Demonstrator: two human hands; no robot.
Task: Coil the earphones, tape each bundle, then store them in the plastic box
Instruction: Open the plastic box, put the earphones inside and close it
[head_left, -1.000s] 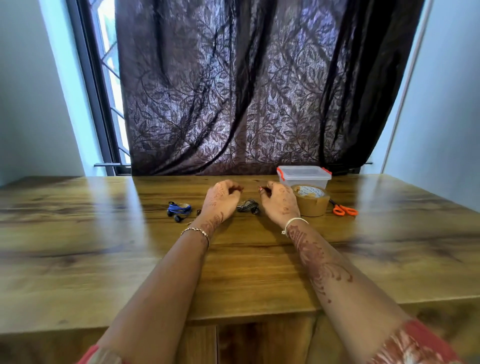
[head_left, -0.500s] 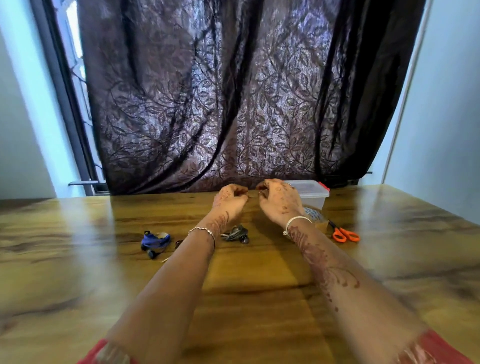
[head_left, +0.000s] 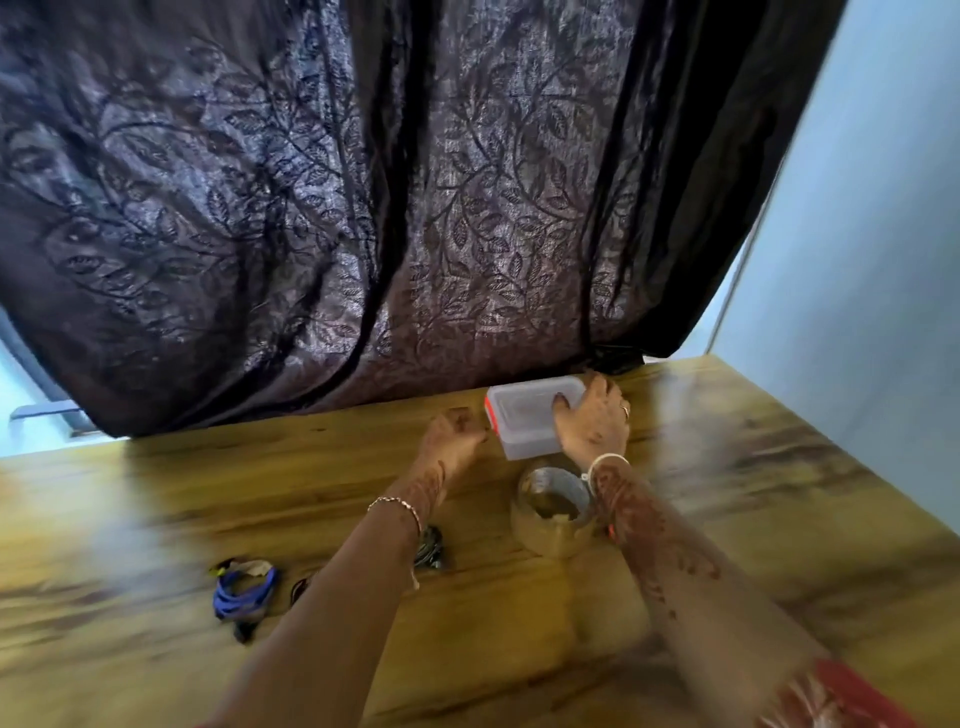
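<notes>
The clear plastic box (head_left: 524, 422) with a lid and orange clips sits at the table's far edge. My right hand (head_left: 592, 422) grips its right side, fingers around the far corner and thumb on the lid. My left hand (head_left: 453, 435) is curled just left of the box, next to the orange clip; whether it touches is unclear. A coiled blue earphone bundle (head_left: 244, 595) lies on the table at the left. A dark earphone bundle (head_left: 430, 548) lies partly under my left forearm. The brown tape roll (head_left: 550, 514) stands in front of the box.
A dark leaf-patterned curtain (head_left: 363, 208) hangs right behind the wooden table (head_left: 753, 493). A pale wall stands on the right. A small dark wire piece (head_left: 300, 590) lies beside the blue bundle. The scissors are hidden behind my right forearm.
Both hands have moved away from the dark earphone bundle to the far edge; my right hand has taken hold of the box. The camera view has shifted closer and to the right.
</notes>
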